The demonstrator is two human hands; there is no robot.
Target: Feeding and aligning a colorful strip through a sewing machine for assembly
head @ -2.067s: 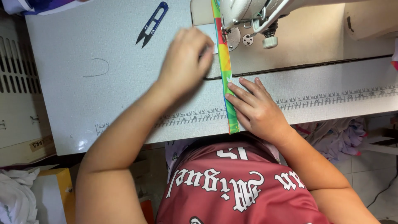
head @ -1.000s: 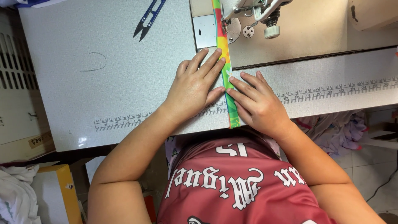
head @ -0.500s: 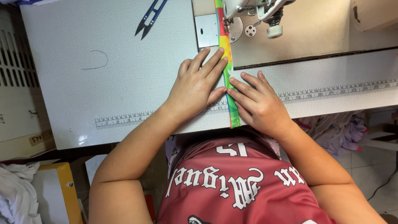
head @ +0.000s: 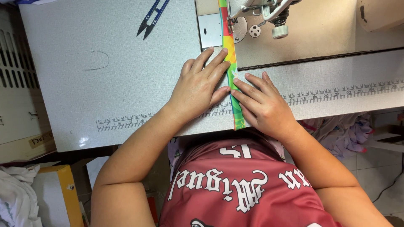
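1. A narrow multicoloured fabric strip (head: 232, 80) is laid flat on the white counter (head: 126, 84), running from the near edge straight up toward the sewing machine (head: 256, 12) at the top of the view.
2. The left hand (head: 201, 86) is pressed palm down on the counter, just left of the strip; its fingers (head: 216, 59) are stretched out flat and lightly spread, with the fingertips touching the strip's left edge. Nothing is gripped.
3. The right hand (head: 263, 103) is laid flat on the other side of the strip, slightly nearer the body; its fingers (head: 244, 90) are extended and point toward the strip, the fingertips resting on or against its right edge. Nothing is clasped here either.
4. The strip is thus held down between the two hands, whose thumbs nearly meet across it.
5. The strip's far end is seen beneath the presser foot (head: 230, 22), beside a metal needle plate (head: 209, 33).
6. A printed ruler scale (head: 126, 122) is seen running across the counter under both hands.
7. A pair of blue thread snips (head: 152, 17) is lying at the top of the counter, well apart from the hands.
8. A curved bit of thread (head: 97, 63) is lying on the counter to the left.
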